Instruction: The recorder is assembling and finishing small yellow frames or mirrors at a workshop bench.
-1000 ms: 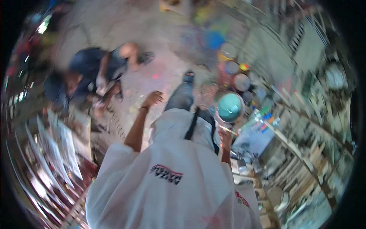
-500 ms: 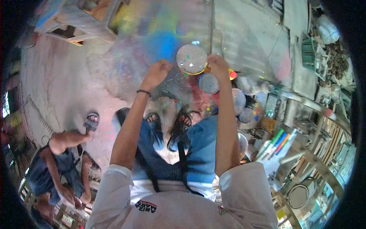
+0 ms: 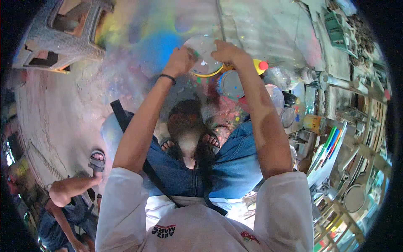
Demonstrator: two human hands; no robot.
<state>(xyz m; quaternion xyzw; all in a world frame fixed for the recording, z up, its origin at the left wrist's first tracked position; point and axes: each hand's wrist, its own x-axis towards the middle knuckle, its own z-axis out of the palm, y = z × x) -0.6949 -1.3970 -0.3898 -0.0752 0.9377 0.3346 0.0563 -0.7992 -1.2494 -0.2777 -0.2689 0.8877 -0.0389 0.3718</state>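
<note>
A round grey lid (image 3: 204, 45) with paint spots tops a container with a yellow rim, standing on the floor in front of me. My left hand (image 3: 181, 61) is closed at the lid's left side, its fingers curled inward. At the right side, my right hand (image 3: 230, 53) reaches over the lid with bent fingers. What either hand pinches, if anything, is hidden by the fingers. Beside my right wrist stands a smaller grey-topped tub (image 3: 231, 85) with a blue rim. A yellow bottle with a red cap (image 3: 261, 66) lies just past my right forearm.
Clear plastic containers (image 3: 280, 77) and a paint-stained tub (image 3: 275, 98) crowd the right. A plastic stool (image 3: 63, 35) stands far left. Another person (image 3: 69, 210) sits low at the left. Coloured markers (image 3: 328, 145) lie by a wooden rack. Paint stains the floor (image 3: 157, 50).
Both hands have moved toward each other and now overlap the lid's sides. In the picture, the lid and tub have shifted slightly as the view moved; my knees are spread wider.
</note>
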